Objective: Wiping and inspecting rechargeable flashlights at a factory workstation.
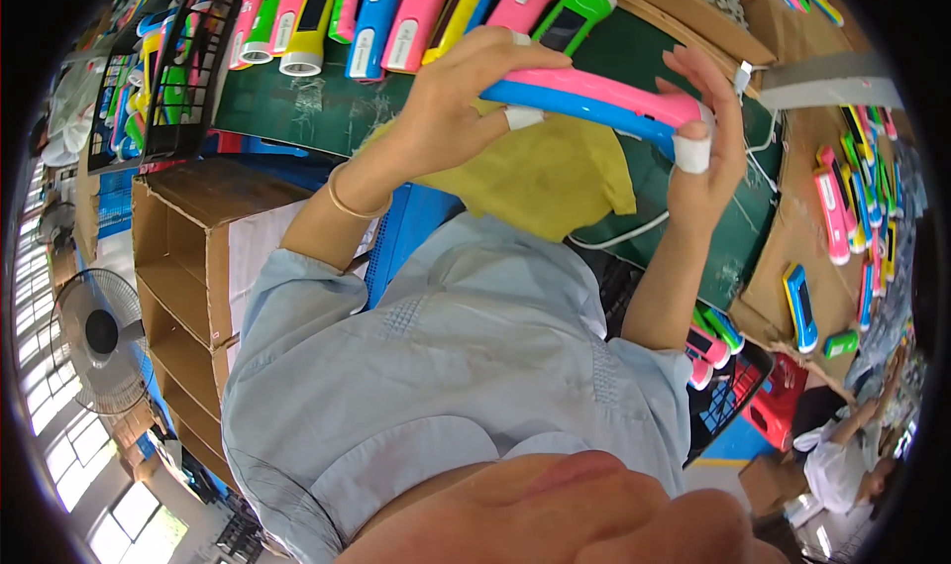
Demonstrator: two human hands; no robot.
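A pink and blue flashlight (599, 97) is held crosswise above the green tabletop. My left hand (458, 103) is closed on its left end, with white tape on the thumb. At the other end, the thumb of my right hand (711, 143), also taped, presses near the white rim while the fingers curve around behind it. Below the flashlight lies a yellow cloth (540, 173). Past my left hand, several flashlights in pink, green, yellow and blue stand in a row, among them a blue one (374, 24) and a green one (575, 17).
A black wire basket (178, 69) of flashlights is at the far left. Cardboard on the right bears scattered flashlights, including a pink one (832, 212). A white cable (624, 235) crosses the table edge. Shelves (183, 257) and a fan (99, 336) are at left; another person (837, 465) sits lower right.
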